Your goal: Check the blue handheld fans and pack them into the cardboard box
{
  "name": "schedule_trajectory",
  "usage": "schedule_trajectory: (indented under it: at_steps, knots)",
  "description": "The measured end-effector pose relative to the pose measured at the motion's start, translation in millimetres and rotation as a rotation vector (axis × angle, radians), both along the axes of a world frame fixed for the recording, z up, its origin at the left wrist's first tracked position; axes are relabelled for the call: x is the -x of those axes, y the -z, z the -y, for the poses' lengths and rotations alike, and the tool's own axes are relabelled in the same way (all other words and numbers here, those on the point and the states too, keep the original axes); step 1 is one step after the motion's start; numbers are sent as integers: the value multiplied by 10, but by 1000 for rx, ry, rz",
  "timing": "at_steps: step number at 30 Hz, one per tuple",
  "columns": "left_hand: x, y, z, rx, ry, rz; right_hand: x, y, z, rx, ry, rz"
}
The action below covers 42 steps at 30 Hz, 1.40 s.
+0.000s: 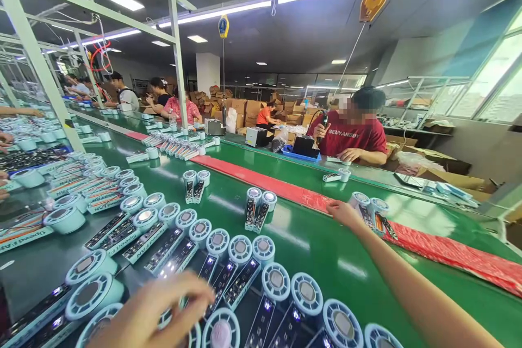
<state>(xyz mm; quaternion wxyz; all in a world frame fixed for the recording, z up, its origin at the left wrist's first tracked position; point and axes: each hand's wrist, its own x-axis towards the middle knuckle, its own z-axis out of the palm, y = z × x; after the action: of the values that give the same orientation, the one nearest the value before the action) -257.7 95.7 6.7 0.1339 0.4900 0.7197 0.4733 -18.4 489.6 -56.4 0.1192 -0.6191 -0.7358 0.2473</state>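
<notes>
My right hand (346, 213) reaches far out over the green conveyor belt (302, 244) and rests beside a pair of pale-blue handheld fan units (373, 212), its fingers partly hidden against them. My left hand (157, 310) hovers low in the foreground above a row of the same fan units (228, 266), fingers curled and blurred, with nothing visibly in them. Two more pairs of fan units (259, 206) stand on the belt further left.
A red strip (285, 187) runs along the belt. Across it a person in a red shirt (350, 136) works with a hanging tool. Several other workers sit at the far left. Cardboard boxes (244, 109) pile up at the back. White frame posts (179, 65) rise on the left.
</notes>
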Motion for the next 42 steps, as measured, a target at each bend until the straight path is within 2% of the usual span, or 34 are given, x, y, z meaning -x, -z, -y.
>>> schedule_trajectory:
  at_steps: [1,2,3,5,8,10,12,18,26,36,42]
  knots:
    - [61,-87,-196,51,65,0,136,-21,121,82,-80,-44]
    - [135,-158,-434,212,229,-2,273,-34,246,153,-147,-84]
    - [215,-205,-700,312,308,-13,404,-43,370,207,-198,-122]
    - [372,-209,-1248,393,311,-3,638,-53,587,294,-257,-178]
    - [524,-22,-1911,533,250,21,894,-49,785,372,-261,-251]
    - [552,147,-2182,623,203,32,1008,-23,831,395,-230,-301]
    - [536,293,-2344,702,169,48,1092,24,837,412,-190,-343]
    - [421,515,-2591,834,135,128,1270,199,781,507,-96,-375]
    - [390,659,-2719,852,195,165,1341,330,680,562,-13,-381]
    - [310,734,-2816,826,246,137,1234,339,707,599,61,-518]
    - [260,704,-2775,811,263,248,1130,307,704,636,113,-567]
